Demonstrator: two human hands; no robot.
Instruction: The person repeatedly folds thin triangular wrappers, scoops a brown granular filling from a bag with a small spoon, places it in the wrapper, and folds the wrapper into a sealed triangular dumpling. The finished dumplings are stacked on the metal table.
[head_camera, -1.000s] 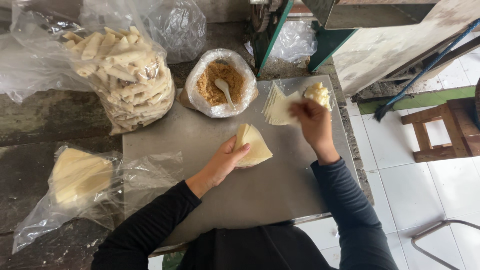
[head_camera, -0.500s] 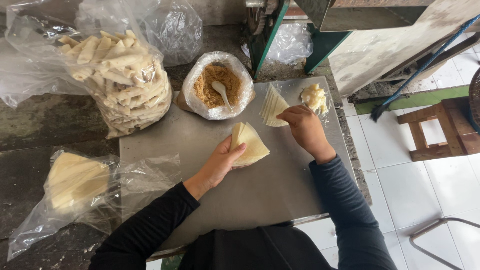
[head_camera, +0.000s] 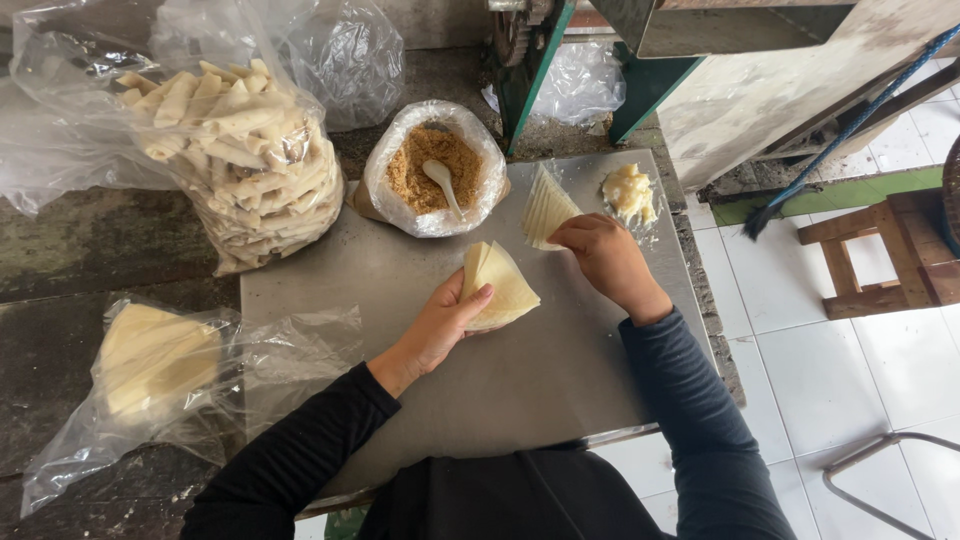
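On the grey metal worktop, my left hand presses on a small stack of pale triangular wrappers and lifts its near edge with the fingers. My right hand rests fingers-down at the corner of a second fanned stack of wrappers. Whether it pinches a sheet I cannot tell. A lump of white paste lies on the worktop just beyond my right hand.
A bag-lined bowl of brown crumbly filling with a white spoon stands at the back. A large clear bag of rolled pastries is at back left, a bag of spare wrappers at left. A wooden stool stands on the tiled floor.
My right hand came back from the white paste and down to the corner of the fanned wrapper stack. My left hand stayed on the nearer stack.
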